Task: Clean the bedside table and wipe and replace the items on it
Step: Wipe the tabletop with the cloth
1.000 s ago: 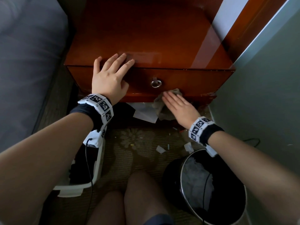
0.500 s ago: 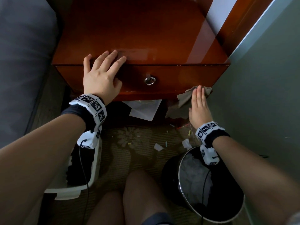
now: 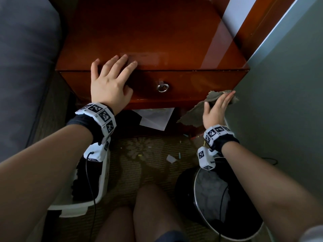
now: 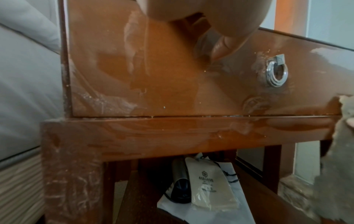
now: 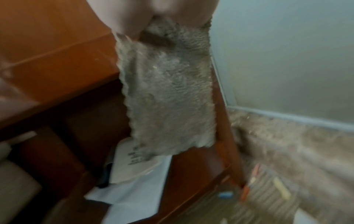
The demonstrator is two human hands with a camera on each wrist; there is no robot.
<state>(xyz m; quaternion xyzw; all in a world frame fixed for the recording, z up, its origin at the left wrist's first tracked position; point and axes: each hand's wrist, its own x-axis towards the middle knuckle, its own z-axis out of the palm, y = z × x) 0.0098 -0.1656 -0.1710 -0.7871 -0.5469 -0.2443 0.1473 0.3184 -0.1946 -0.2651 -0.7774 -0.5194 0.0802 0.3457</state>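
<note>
Since the earlier frame, the cloth [image 3: 193, 114] has been pushed rightward by the flat, straight-fingered right hand [image 3: 215, 110], and could be snagged at the wall [image 3: 279, 102].

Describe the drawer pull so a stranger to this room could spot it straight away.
Start at the glossy reddish-brown bedside table wedged between the bed and the grey-green wall. Its one drawer runs across the front, just under the top. The pull is a small silver ring hanging near the middle of that drawer front, between the left hand and the grey cloth: the only shiny metal on the wood.
</note>
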